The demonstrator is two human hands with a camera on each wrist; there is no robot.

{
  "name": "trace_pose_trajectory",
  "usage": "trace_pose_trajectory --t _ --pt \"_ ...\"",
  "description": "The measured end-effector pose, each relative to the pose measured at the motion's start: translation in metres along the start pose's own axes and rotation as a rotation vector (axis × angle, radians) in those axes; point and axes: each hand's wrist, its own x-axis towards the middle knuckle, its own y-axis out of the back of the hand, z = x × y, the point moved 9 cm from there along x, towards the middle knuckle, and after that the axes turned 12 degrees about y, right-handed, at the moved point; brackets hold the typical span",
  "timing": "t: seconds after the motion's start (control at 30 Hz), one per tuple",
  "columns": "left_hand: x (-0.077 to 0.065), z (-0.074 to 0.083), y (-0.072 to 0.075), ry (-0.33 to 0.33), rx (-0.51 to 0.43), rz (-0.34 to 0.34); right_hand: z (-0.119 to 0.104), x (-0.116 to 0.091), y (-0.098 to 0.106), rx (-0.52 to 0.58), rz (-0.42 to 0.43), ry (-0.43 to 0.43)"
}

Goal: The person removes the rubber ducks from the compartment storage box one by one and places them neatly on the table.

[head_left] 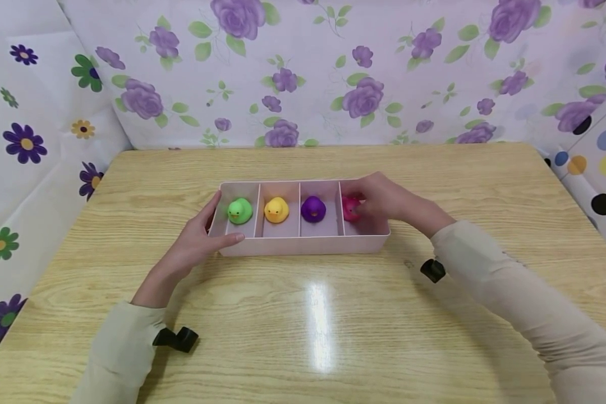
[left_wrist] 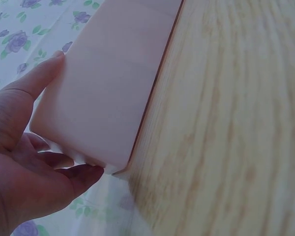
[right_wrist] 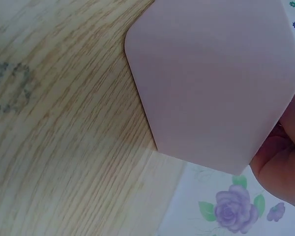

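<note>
A pale pink box (head_left: 303,246) with a row of compartments lies lengthwise on the table. From left to right its compartments hold a green rubber duck (head_left: 240,211), a yellow rubber duck (head_left: 276,210), a purple rubber duck (head_left: 313,209) and a pink rubber duck (head_left: 350,208). My left hand (head_left: 198,238) grips the box's left end, thumb over the front rim; the left wrist view shows its fingers (left_wrist: 83,178) against the end wall. Reaching into the rightmost compartment, my right hand (head_left: 382,196) pinches the pink duck, partly covering it. In the right wrist view the box wall hides the fingertips.
The wooden table (head_left: 262,325) extends around the box on all sides. Behind it hangs a purple-flowered sheet (head_left: 323,73), with patterned sheets at left and right. Black wrist mounts (head_left: 432,270) stick out from both sleeves.
</note>
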Motion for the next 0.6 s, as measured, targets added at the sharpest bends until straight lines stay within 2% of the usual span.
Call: trace_pose_trajectory --t 0.13,0.6 --pt "-0.0003 0.0002 0.0001 -0.007 -0.009 -0.001 -0.0036 0.0023 -0.0023 -0.031 -0.009 0.038" --pt "0.0006 -0.0016 -0.0003 -0.013 -0.008 -0.003 -0.0056 0.0025 -0.0046 -0.064 0.010 0.074"
